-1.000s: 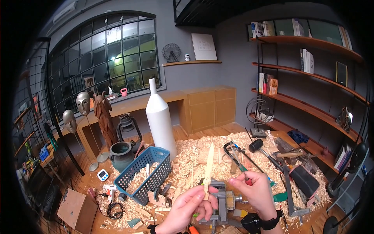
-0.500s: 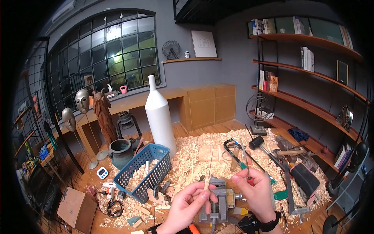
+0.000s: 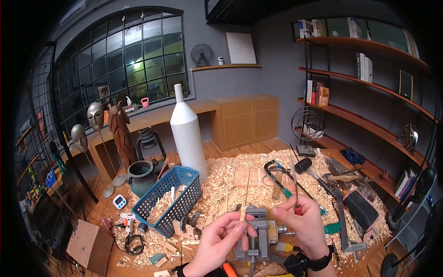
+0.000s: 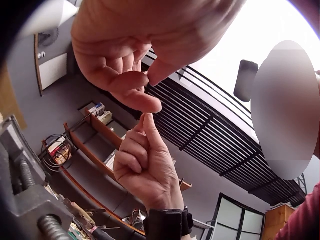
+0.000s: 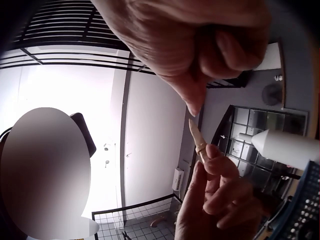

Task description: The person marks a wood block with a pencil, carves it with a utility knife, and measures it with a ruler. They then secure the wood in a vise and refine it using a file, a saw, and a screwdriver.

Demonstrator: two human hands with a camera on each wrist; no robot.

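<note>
My left hand (image 3: pixel 224 244) pinches the lower end of a small carved wooden sword (image 3: pixel 248 187) between thumb and fingers. Its pale blade points up and shows nearly edge-on in the head view. The right wrist view shows the pointed wooden sword (image 5: pixel 196 132) with a small ridge above the left fingers. To the right, my right hand (image 3: pixel 307 228) has thumb and forefinger together and the other fingers curled. It holds a slim tool with a red handle (image 3: pixel 298 210) and a thin metal shaft pointing up; the grip is partly hidden.
Below the hands stands a grey metal vise (image 3: pixel 258 235). Wood shavings (image 3: pixel 226 175) cover the bench. A blue basket (image 3: pixel 173 203) and white bottle (image 3: pixel 187 138) are left; a hacksaw (image 3: pixel 271 167), black mallet (image 3: pixel 303 165) and green-handled tools lie right.
The wooden sword has turned from its broad face to its edge. The shaft of the red-handled tool has swung more upright. The right hand has shifted slightly right.
</note>
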